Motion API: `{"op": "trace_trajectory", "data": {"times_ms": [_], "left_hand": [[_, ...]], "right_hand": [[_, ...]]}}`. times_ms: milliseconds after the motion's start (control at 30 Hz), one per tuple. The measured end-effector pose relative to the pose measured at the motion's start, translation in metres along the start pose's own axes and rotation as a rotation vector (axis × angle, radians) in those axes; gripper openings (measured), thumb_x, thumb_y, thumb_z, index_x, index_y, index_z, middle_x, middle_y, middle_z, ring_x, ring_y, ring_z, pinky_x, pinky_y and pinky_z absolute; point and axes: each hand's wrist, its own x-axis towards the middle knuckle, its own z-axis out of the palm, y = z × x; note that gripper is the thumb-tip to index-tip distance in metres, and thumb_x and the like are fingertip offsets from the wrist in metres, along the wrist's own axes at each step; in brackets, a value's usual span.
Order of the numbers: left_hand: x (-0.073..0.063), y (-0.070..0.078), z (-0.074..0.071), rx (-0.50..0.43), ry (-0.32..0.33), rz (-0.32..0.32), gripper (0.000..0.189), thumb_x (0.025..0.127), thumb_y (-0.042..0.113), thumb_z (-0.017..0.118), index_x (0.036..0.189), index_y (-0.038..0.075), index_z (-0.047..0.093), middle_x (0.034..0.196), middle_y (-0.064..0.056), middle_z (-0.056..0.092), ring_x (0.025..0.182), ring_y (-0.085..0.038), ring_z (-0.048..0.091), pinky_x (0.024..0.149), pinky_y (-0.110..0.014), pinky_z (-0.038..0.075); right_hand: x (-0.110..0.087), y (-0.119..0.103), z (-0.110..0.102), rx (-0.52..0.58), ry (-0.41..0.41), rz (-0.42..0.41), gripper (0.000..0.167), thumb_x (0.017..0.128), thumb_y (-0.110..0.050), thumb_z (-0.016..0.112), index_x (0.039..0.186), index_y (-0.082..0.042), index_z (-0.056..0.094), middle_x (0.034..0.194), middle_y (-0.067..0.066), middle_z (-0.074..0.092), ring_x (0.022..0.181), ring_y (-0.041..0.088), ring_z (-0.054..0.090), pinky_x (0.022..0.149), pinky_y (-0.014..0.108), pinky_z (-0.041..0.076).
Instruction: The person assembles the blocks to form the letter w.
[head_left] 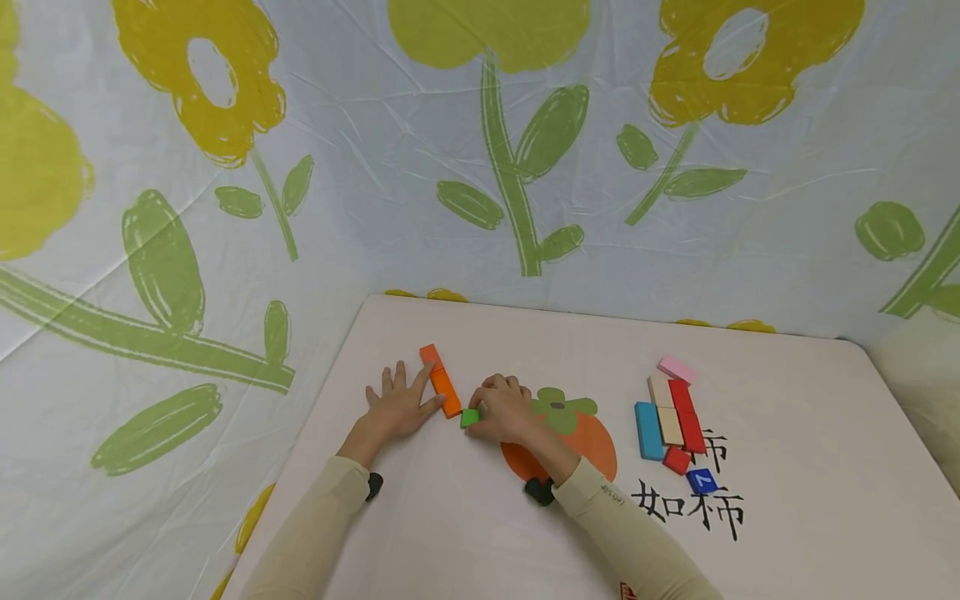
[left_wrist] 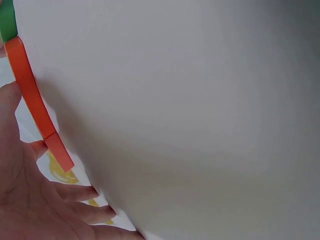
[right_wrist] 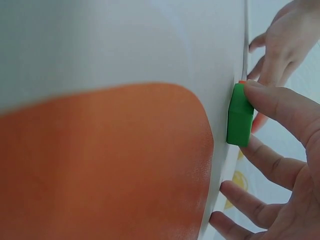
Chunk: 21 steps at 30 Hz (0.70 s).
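Two orange blocks lie end to end in a slanted line: a longer orange block (head_left: 447, 395) and a shorter, lighter orange block (head_left: 431, 357) beyond it. My left hand (head_left: 396, 408) rests on the table to their left with fingers spread, its thumb at the long block's side and its index finger at the short one. A small green block (right_wrist: 240, 120) is pinched between the thumb and index finger of my right hand (head_left: 507, 410). In the left wrist view, the green block (left_wrist: 7, 21) meets the near end of the long orange block (left_wrist: 31, 90).
On the right of the table lie a blue block (head_left: 648, 431), cream blocks (head_left: 670, 426), red blocks (head_left: 692, 433), a pink block (head_left: 678, 370) and a dark blue cube (head_left: 702, 481) marked with a figure. Flower-printed cloth (head_left: 360, 167) hangs behind and at the left.
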Motion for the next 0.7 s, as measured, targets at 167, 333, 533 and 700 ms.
{"op": "trace_trajectory", "data": {"times_ms": [167, 333, 533, 700], "left_hand": [[0.0005, -0.0004, -0.0003, -0.008, -0.001, 0.003, 0.080, 0.099, 0.067, 0.039, 0.162, 0.028, 0.012, 0.161, -0.033, 0.001, 0.145, -0.056, -0.003, 0.103, -0.080, 0.002], [-0.0013, 0.0018, -0.0034, -0.013, -0.001, 0.002, 0.080, 0.099, 0.066, 0.040, 0.162, 0.027, 0.013, 0.160, -0.033, 0.001, 0.145, -0.056, -0.003, 0.103, -0.080, 0.001], [-0.0011, 0.0014, -0.0032, -0.023, -0.001, 0.001, 0.079, 0.099, 0.065, 0.041, 0.162, 0.027, 0.013, 0.160, -0.034, 0.002, 0.144, -0.057, -0.003, 0.103, -0.080, 0.001], [-0.0005, 0.0009, -0.0019, -0.017, -0.004, 0.000, 0.079, 0.099, 0.066, 0.040, 0.162, 0.028, 0.012, 0.161, -0.033, 0.002, 0.144, -0.057, -0.003, 0.103, -0.080, 0.001]], "right_hand": [[0.0000, 0.0010, 0.0001, 0.000, -0.006, 0.002, 0.028, 0.079, -0.036, 0.085, 0.101, -0.021, 0.075, 0.132, 0.011, 0.052, 0.122, 0.037, 0.041, 0.101, 0.063, 0.031], [0.0009, 0.0016, -0.0005, 0.005, -0.012, 0.002, 0.028, 0.079, -0.035, 0.085, 0.102, -0.020, 0.075, 0.133, 0.012, 0.051, 0.123, 0.037, 0.040, 0.101, 0.063, 0.031], [0.0000, 0.0007, -0.0018, 0.013, -0.013, -0.001, 0.029, 0.079, -0.035, 0.085, 0.101, -0.020, 0.075, 0.132, 0.012, 0.052, 0.124, 0.037, 0.040, 0.101, 0.063, 0.030], [-0.0015, -0.0003, -0.0033, 0.015, -0.015, -0.004, 0.029, 0.079, -0.034, 0.085, 0.102, -0.019, 0.075, 0.133, 0.013, 0.051, 0.124, 0.038, 0.040, 0.101, 0.063, 0.031]]}}
